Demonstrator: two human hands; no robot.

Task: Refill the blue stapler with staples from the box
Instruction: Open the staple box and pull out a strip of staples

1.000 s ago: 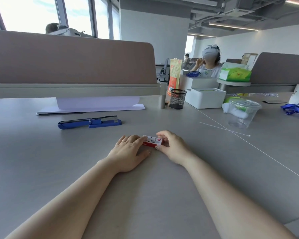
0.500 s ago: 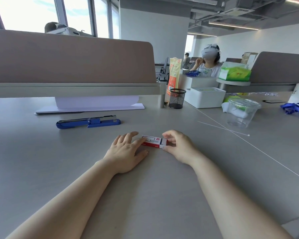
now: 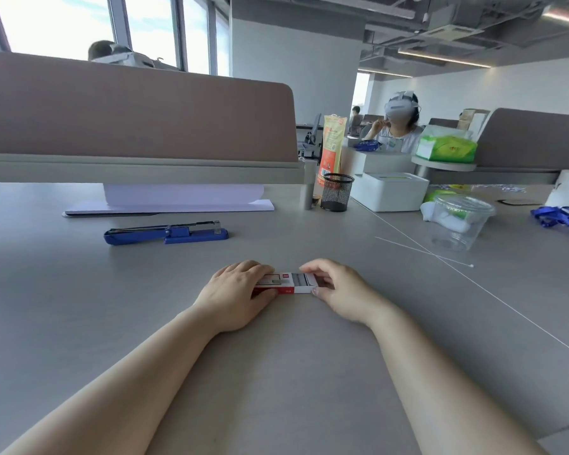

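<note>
Since a second ago, I note the inner tray of the staple box [image 3: 284,284] has slid out toward my right hand [image 3: 337,290], exposing grey staples [image 3: 299,279]; I judge the box open enough for picking a strip. My left hand [image 3: 235,292] lies curled on the sleeve, pinning it to the worktop [image 3: 309,372]. My right thumb and fingers pinch the tray end. Beyond my left hand, well apart, the blue stapler [image 3: 166,232] lies open and untouched.

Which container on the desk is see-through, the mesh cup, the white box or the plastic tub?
The lidded plastic tub at far right: its contents show through clear walls. The black mesh cup and white box are opaque.
</note>
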